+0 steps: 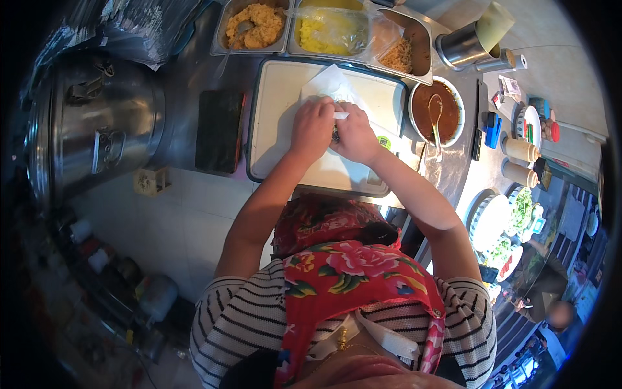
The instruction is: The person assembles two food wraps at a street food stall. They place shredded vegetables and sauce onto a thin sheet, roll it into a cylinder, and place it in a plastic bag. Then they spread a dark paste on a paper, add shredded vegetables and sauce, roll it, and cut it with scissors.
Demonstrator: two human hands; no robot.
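My left hand (313,128) and my right hand (356,134) are side by side over a pale cutting board (275,97) with a dark rim. Both are closed, fingers curled inward, around a small bundle of food (335,135) with dark specks. Most of the bundle is hidden by my hands, so its filling cannot be made out. A thin, whitish wrapping sheet (332,79) spreads out on the board just beyond my fingers, and a white bit of it shows between them.
Along the far edge stand metal trays of orange-brown food (259,29), yellow food (327,32) and brown shreds (396,57). A bowl of red-brown sauce (424,107) with a spoon (435,120) is right; a dark flat block (219,131) and large steel pot (97,129) are left.
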